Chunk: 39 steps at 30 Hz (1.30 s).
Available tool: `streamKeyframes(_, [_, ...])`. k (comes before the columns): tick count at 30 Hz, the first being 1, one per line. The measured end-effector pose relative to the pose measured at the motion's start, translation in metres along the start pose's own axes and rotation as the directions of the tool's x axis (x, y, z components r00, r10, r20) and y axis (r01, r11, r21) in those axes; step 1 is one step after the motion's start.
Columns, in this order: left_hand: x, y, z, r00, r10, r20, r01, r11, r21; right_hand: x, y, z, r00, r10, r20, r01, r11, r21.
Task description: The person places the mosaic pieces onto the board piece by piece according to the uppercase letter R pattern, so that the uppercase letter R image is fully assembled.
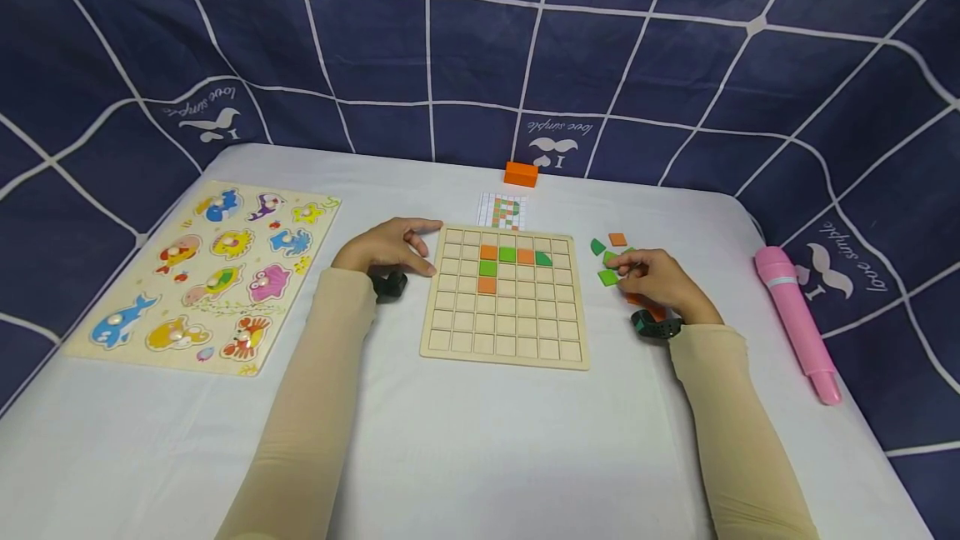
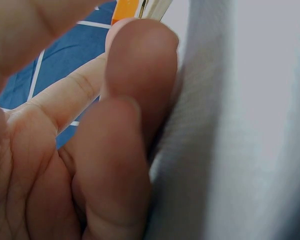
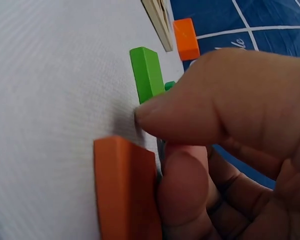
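Observation:
A wooden grid board [image 1: 517, 332] lies mid-table. Square orange and light green tiles and one dark green rounded tile [image 1: 543, 258] sit in its upper cells. My left hand [image 1: 390, 244] rests at the board's left edge, index finger and thumb stretched to it, other fingers bent. Right of the board, my right hand [image 1: 660, 280] reaches over loose tiles, fingers bent, with no tile visibly held. Near its fingertips lie a light green tile [image 1: 607, 277] and a dark green rounded tile [image 1: 597, 247]. In the right wrist view, an orange tile [image 3: 125, 195] stands close beside the fingers.
Behind the board lies a pattern card [image 1: 504, 211] with a coloured grid, and an orange block [image 1: 521, 174] beyond it. A sea-animal peg puzzle [image 1: 217, 282] covers the left side. A pink cylindrical object [image 1: 798, 323] lies at the right edge. Dark blue checked cloth surrounds the table.

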State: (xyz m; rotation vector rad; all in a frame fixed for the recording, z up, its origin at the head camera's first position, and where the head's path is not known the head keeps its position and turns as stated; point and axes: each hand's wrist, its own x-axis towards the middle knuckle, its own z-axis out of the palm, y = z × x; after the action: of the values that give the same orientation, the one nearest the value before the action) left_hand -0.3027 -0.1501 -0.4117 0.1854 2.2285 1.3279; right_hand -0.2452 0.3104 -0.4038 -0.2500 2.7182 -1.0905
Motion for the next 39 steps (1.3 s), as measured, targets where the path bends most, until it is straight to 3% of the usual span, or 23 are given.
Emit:
streamKeyframes(17, [0.0, -0.0011, -0.0001, 1.0, -0.004, -0.003, 0.004, 1.0, 0.007, -0.0007, -0.002, -0.0008, 0.998, 0.058, -0.033, -0.061, 0.993, -0.099])
streamKeyframes(39, [-0.0033, -0.0004, 0.0, 1.0, -0.001, 0.0, 0.001, 1.0, 0.015, -0.0033, -0.002, -0.0011, 0.999, -0.001, -0.051, -0.002, 0.998, -0.063])
